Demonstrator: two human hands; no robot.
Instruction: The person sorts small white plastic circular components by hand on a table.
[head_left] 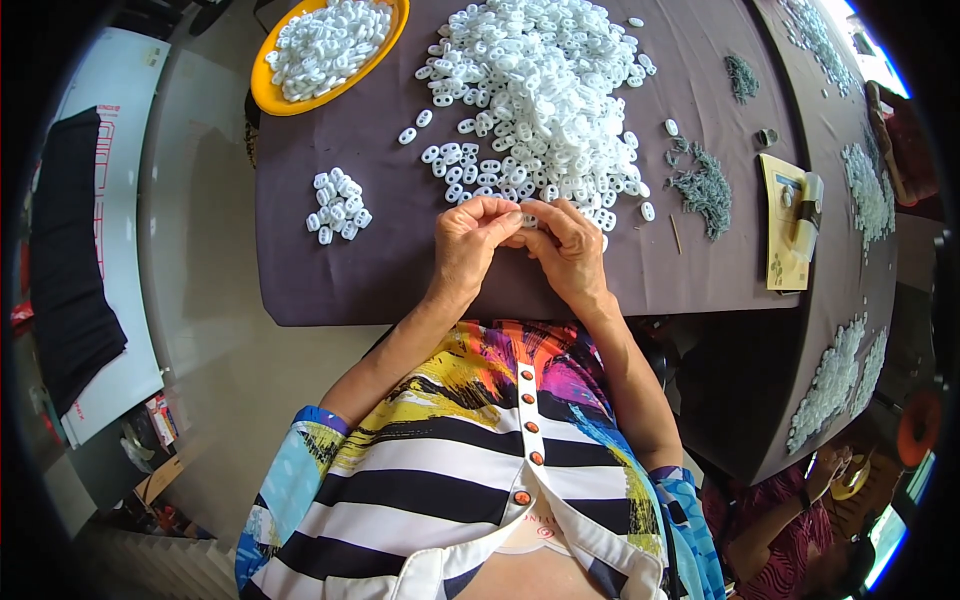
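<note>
My left hand [472, 243] and my right hand [570, 248] meet at the table's near edge, fingers closed in a pinch. Between their fingertips shows part of a small white plastic piece [529, 221]; the fingers hide the rest. Just beyond them spreads a large heap of white oval plastic pieces [550, 90], many showing two holes. To the left lies a small separate pile of similar white pieces [338, 207]. On the right is a pile of small grey-green parts [703, 190], too small to make out singly.
A yellow basin [262, 88] full of white pieces stands at the far left of the brown-covered table [350, 285]. A thin stick [676, 234] and a yellow pad [785, 262] bearing a clear cylinder [806, 220] lie right. Another person's hand [828, 470] shows at lower right.
</note>
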